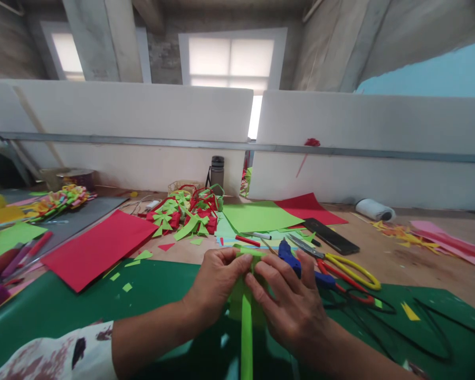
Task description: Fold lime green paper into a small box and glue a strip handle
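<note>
My left hand (217,279) and my right hand (293,295) meet at the middle, low over the green mat. Both pinch a bright green paper piece (248,250) between thumb and fingers. From it a narrow green paper strip (246,332) runs down toward me, past the picture's lower edge. My fingers hide much of the folded part. Just beyond my right hand lies a blue glue gun (288,256), partly covered by the fingers. Scissors (352,269) with yellow handles rest to its right, beside a red-handled pair (342,274).
Green scraps and a red sheet (101,248) lie left. Behind my hands are a green sheet (263,215), a pile of red and green paper pieces (186,214) and a bottle (217,174). A black phone (331,236) and a black cable (431,316) lie right.
</note>
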Tool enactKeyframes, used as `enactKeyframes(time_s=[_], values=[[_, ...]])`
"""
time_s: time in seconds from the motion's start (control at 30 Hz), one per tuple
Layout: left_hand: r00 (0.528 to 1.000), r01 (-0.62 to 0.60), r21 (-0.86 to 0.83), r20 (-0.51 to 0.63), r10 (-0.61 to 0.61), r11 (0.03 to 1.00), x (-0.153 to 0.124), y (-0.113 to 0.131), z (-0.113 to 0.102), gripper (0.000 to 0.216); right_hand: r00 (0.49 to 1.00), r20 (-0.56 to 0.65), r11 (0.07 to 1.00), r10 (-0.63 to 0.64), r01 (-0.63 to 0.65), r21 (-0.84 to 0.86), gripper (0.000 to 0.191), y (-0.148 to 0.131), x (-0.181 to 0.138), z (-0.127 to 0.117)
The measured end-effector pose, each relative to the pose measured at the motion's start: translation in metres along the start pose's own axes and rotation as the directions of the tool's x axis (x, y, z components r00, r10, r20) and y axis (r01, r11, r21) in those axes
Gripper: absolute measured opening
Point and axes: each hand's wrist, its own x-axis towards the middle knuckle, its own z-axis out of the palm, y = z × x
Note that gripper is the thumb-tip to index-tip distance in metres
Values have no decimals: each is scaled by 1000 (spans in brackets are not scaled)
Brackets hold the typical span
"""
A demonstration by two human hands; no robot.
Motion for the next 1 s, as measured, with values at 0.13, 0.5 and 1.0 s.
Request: enactKeyframes(time_s=[0.13, 0.5, 1.0], values=[[1000, -12, 3, -7, 12, 1000, -2, 1, -1, 26, 999, -9, 999, -34, 34, 8, 28, -4, -5, 0], [997, 1, -55, -79, -6, 999, -3, 0, -2, 21, 990, 50, 991, -135, 135, 12, 27, -11, -10, -1], [999, 33, -303, -7, -37, 952, -2, -5, 5, 23, 992, 48, 993, -116, 116, 8, 30, -4, -6, -7]])
